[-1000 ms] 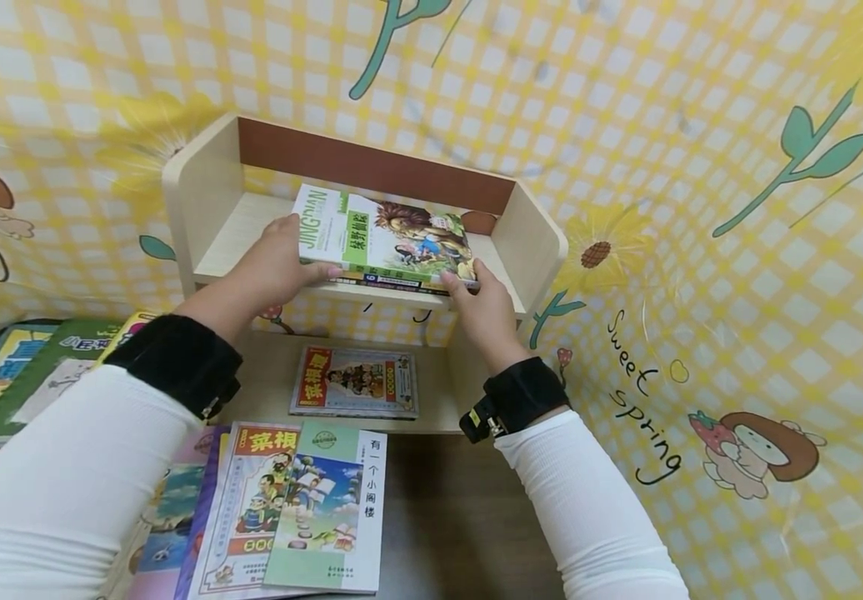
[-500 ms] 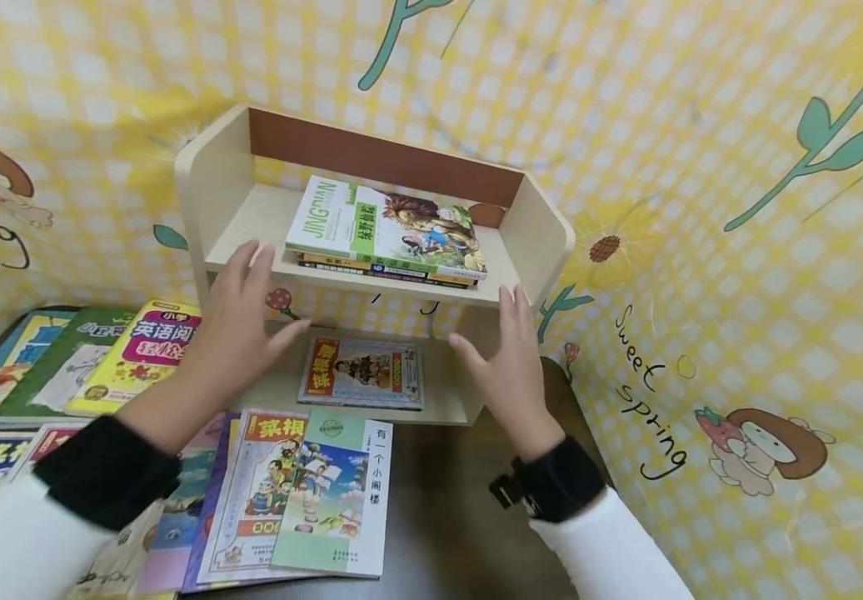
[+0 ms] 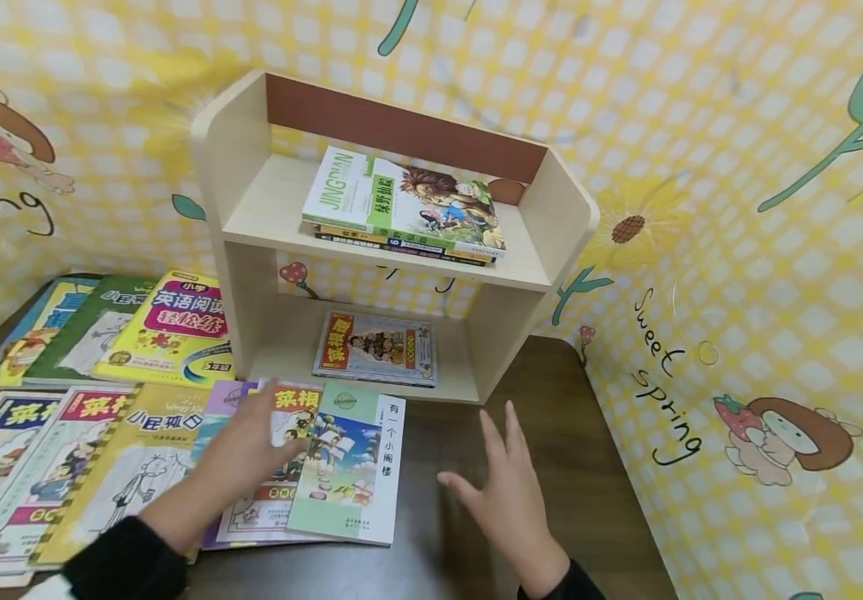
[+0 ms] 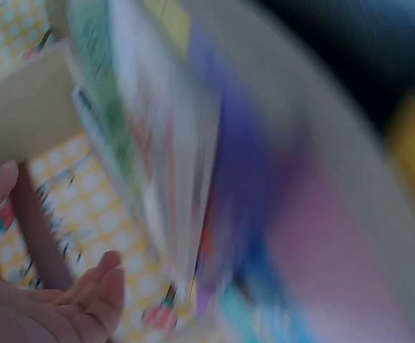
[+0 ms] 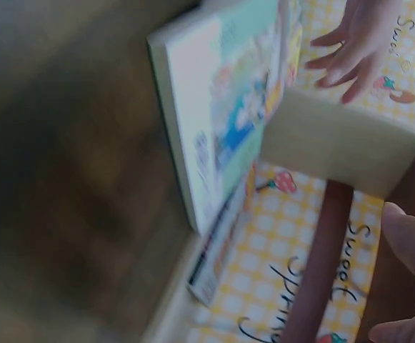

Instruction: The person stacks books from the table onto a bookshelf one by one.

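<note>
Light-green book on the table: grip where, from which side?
Likely the right long edge of the light-green book, from the right: it lies cover up, left side overlapping the neighbouring book, while that edge faces bare tabletop near the right hand.

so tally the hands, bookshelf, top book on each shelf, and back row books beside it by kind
Bare left hand, bare right hand: 2
Pale wooden bookshelf: 1
Green-and-white top book, red-and-blue top book: 2
Blue-and-yellow book, green book, yellow book in back row: 3
Total: 8
</note>
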The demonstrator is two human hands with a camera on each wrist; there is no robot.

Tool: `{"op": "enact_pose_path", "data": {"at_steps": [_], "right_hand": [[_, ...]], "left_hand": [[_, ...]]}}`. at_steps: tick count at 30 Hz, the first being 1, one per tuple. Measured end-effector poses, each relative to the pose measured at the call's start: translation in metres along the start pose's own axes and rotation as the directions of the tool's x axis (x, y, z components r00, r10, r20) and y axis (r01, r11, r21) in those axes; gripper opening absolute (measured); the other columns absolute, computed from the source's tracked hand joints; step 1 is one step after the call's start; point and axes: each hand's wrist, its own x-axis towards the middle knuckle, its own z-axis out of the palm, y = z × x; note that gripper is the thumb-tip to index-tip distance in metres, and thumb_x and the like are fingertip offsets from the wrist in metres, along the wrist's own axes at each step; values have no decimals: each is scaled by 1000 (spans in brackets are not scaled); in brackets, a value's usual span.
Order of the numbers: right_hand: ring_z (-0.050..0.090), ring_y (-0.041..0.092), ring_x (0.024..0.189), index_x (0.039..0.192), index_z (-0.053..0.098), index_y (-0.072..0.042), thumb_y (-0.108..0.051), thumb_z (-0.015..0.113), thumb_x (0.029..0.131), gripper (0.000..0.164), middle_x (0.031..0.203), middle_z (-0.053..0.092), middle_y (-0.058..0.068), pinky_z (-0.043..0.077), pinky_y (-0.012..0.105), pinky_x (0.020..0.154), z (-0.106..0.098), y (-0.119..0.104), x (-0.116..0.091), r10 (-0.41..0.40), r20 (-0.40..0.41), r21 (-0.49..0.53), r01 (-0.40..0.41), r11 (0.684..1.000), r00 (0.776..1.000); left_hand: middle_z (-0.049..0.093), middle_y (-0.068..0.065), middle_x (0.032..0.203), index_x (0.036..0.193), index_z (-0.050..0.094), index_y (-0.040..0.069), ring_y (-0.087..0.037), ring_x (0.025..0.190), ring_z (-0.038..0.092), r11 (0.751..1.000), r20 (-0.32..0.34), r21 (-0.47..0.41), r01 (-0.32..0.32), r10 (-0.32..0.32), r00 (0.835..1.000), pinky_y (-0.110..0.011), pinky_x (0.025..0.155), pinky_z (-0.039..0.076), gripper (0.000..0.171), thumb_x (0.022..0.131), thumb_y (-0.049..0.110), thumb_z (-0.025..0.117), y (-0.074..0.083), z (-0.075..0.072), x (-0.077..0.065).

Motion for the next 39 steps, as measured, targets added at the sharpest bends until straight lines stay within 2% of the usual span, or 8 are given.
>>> {"op": "enact_pose_path", "data": {"at_steps": [4,8,13,17,20,29,33,39], "right_hand": [[30,46,137,144,44,-7,-45,81,73,88,158,16,22,38,67,97,11,0,-18,20,58,-4,-20,1000,998],[28,47,138,142,46,-7,-41,81,74,84,157,17,24,37,67,97,19,3,-29,14,97,9,-15,1000,995],[27,47,139,141,47,-6,-39,82,75,82,157,17,25,36,66,99,26,5,-34,10,118,7,-11,1000,993],[25,47,140,141,47,-5,-39,82,74,83,157,16,24,34,69,99,26,4,-34,46,138,16,-49,999,989],[24,46,140,142,46,-5,-39,82,74,84,158,15,24,33,69,99,26,4,-34,61,149,21,-65,998,987],[23,43,142,146,39,-8,-38,81,76,87,157,21,20,32,67,102,30,6,-26,77,178,57,-89,994,981],[28,43,139,148,35,-6,-36,84,74,93,155,27,21,35,64,102,34,4,-21,61,190,72,-76,994,980],[35,43,135,148,36,-6,-31,87,70,96,152,30,22,41,59,99,38,5,-17,67,183,69,-81,994,981]], "left_hand": [[26,-40,145,148,13,-11,-56,129,32,996,94,62,64,-70,993,-66,99,35,110,79,46,76,11,33,10],[34,-40,139,146,20,-13,-55,124,37,987,81,139,76,-88,993,-64,92,42,112,74,46,80,25,54,19],[35,-41,134,142,23,-18,-53,118,41,970,76,210,123,-142,987,-63,85,46,117,67,49,84,36,68,24],[40,-38,116,133,29,-24,-48,101,47,953,85,239,184,-209,974,-58,77,50,116,63,49,87,42,73,26],[41,-34,102,126,33,-27,-43,90,48,941,78,271,201,-230,970,-52,74,51,112,62,47,88,47,74,27],[47,-44,107,129,29,-29,-46,93,52,916,50,370,156,-187,981,-54,81,47,111,66,42,87,56,69,30],[50,-40,101,124,34,-27,-46,94,53,918,60,347,192,-226,972,-55,84,47,104,66,41,87,55,66,31],[50,-34,96,117,39,-24,-41,89,53,932,100,250,262,-294,950,-52,82,49,97,64,41,89,48,69,28]]}}
